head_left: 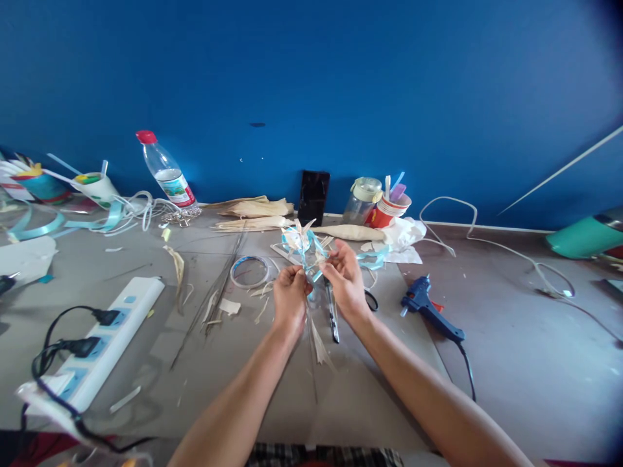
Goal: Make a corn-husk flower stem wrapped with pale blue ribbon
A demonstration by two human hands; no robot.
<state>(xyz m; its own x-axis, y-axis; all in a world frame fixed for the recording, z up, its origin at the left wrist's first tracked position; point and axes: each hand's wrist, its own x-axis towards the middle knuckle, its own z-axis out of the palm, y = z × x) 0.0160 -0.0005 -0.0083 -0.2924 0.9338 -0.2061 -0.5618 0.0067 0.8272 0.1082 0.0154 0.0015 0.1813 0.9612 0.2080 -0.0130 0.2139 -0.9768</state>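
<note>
Near the centre of the frame, the left hand (291,295) has thumb and index closed together, pinching the stem (312,363) of a white flower (294,239); the flower stands just above these fingers, and the stem runs down toward the lower centre. The right hand (348,282), just right of centre, has its thumb and index close together at the light blue ribbon (319,248), the other fingers loosely curled; whether they grip it or only touch it, I cannot tell. A cutter (333,318) lies on the surface (370,402) between the forearms. Left of the hands lie a tape roll (233,274) and dark wires (207,298); a glue gun (433,310) is at right, a power strip (109,344) at lower left. Behind, a phone (313,194) leans against the blue wall (341,78), beside pale husks (257,207).
</note>
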